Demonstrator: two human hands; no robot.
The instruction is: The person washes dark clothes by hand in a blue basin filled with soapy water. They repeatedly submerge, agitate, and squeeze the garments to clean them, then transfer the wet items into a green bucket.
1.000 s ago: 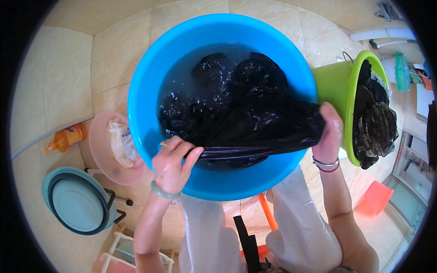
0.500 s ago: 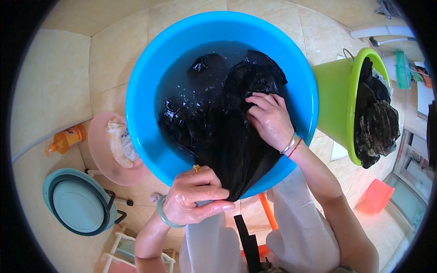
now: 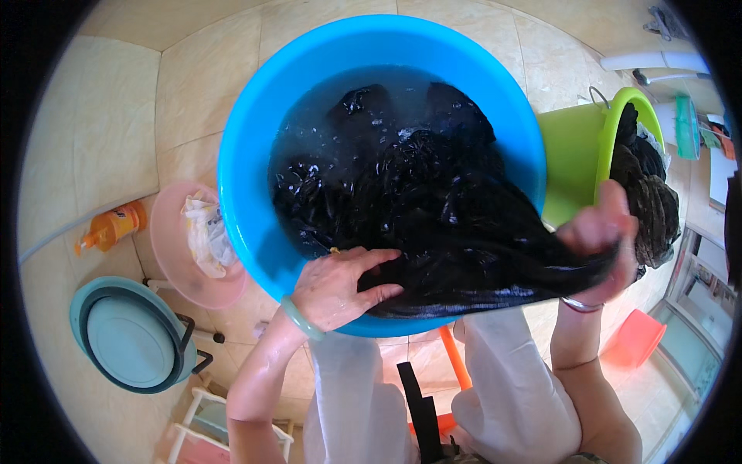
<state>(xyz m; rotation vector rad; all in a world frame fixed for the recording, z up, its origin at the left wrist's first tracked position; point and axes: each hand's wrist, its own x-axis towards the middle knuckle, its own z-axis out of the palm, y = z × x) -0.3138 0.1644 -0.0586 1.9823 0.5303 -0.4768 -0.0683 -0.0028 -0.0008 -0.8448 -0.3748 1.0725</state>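
A wet black garment (image 3: 464,232) lies partly in cloudy water inside a big blue basin (image 3: 233,178). Its near part is pulled taut over the basin's front and right rim. My left hand (image 3: 332,290), with a green bangle at the wrist, pinches the cloth at the near rim between thumb and fingers. Out beyond the right rim, my right hand (image 3: 599,232) grips the far end of the stretched cloth; motion blurs its fingers. More dark fabric (image 3: 309,197) floats in the water at the left, partly submerged.
A green bucket (image 3: 568,151) heaped with dark clothes (image 3: 649,201) stands right of the basin. To the left are a pink basin (image 3: 178,267) holding white cloth, an orange bottle (image 3: 116,226) and a teal collapsible basin (image 3: 131,344). A red-orange container (image 3: 638,338) sits lower right.
My right hand has moved from over the water to the right, drawing the black garment out past the rim. My left hand stays near the front rim, its grip shifted slightly.
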